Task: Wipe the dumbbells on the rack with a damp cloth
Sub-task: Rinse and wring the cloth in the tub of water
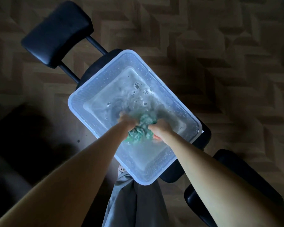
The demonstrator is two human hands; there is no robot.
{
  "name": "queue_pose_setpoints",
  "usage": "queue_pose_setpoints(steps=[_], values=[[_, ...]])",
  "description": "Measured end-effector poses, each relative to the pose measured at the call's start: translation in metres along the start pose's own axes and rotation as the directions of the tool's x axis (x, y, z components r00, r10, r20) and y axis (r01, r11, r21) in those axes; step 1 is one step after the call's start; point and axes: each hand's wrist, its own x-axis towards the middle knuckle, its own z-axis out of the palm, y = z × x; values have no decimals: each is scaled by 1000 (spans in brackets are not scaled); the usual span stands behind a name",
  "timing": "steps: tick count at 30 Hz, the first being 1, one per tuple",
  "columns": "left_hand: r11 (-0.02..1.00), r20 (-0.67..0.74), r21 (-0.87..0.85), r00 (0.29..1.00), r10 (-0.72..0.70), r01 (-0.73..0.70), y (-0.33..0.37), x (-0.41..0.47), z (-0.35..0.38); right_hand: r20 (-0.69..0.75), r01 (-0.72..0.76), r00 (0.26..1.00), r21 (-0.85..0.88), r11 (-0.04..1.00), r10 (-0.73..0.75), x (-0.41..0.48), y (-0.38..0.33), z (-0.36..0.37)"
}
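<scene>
Head view: both hands, left hand (127, 119) and right hand (160, 128), have fingers clenched on the green cloth (142, 128), bunched in soapy water inside the clear tub (79, 102), toward its near-right side.

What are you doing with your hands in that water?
A person is getting a cloth wet. Both hands, the left hand and the right hand, are squeezing a bunched-up green cloth in a clear plastic tub of bubbly water. The tub sits on a black padded seat above a patterned floor. No dumbbells are in view, so the wiping has not started yet.
</scene>
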Motion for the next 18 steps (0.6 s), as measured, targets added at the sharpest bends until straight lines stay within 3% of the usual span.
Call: queue_pose_setpoints(steps=[2,4,5,7,10,13,15,18], values=[[979,-154,185,982,111,-82,0,-8,-4,-49,54,997,-46,997,-56,-2,1,-1],[914,-276,371,921,274,-160,2,-27,-10,-175,200,950,-287,937,-257,-6,-1,-4],[866,-298,458,883,363,-201,2,-36,-12,-208,286,895,-412,865,-395,-9,-2,-6],[778,-230,564,852,471,-278,-2,-41,-12,-109,397,840,-545,738,-532,-13,-5,-7],[784,70,547,949,307,-294,-7,-42,-6,173,413,909,-491,767,-378,-8,-5,-4],[720,278,631,951,137,-288,-18,-34,4,275,331,940,-606,724,-200,1,-2,-3],[637,271,708,950,155,-306,-22,-29,7,217,292,956,-664,688,-196,5,1,-5],[574,149,771,954,258,-276,-20,-19,4,60,230,966,-642,731,-252,10,2,-8]])
